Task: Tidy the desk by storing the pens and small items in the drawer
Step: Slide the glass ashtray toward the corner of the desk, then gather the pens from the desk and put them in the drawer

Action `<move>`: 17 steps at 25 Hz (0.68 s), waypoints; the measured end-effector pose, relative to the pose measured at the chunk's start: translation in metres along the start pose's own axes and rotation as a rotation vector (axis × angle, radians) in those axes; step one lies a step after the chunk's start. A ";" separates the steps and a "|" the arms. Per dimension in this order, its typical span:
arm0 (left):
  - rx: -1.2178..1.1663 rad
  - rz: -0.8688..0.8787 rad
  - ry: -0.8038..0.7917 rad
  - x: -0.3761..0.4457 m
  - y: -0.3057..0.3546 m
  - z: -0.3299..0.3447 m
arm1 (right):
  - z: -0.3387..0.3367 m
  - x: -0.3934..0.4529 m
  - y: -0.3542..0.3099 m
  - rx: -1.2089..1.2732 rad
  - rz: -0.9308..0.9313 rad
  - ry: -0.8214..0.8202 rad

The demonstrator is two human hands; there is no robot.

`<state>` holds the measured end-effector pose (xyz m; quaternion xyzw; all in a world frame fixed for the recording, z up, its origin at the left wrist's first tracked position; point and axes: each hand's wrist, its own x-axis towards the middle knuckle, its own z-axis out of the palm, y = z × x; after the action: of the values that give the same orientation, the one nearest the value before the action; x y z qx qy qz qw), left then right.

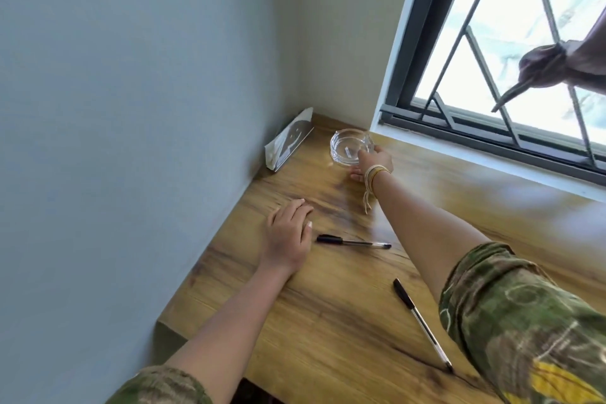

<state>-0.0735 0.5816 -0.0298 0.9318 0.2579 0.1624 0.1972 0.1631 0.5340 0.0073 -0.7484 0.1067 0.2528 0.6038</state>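
Two black-capped clear pens lie on the wooden desk (328,321): one pen (353,242) sits just right of my left hand (288,233), the other pen (422,325) lies nearer me beside my right sleeve. My left hand rests flat on the desk, fingers together, holding nothing. My right hand (372,162) reaches to the far corner and grips the rim of a round clear glass ashtray (349,146) that stands on the desk. Cords are tied around my right wrist. No drawer is in view.
A tissue pack (288,144) with a smiley face leans against the blue-grey wall at the desk's far left corner. A barred window (492,59) with a knotted curtain (551,69) runs along the far right. The desk's left end meets the wall.
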 end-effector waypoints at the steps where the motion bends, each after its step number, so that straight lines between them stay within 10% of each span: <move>1: 0.022 0.005 -0.006 0.000 0.000 0.001 | 0.002 0.003 -0.001 0.004 0.009 -0.008; 10: 0.055 0.008 0.018 -0.002 0.001 -0.002 | -0.002 -0.008 0.012 -0.138 -0.070 -0.052; 17: 0.031 -0.022 -0.005 -0.008 0.005 -0.001 | -0.074 -0.094 0.077 -0.814 -0.782 -0.186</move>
<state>-0.0782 0.5737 -0.0284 0.9322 0.2700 0.1541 0.1853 0.0658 0.4307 -0.0003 -0.8791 -0.3376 0.0962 0.3224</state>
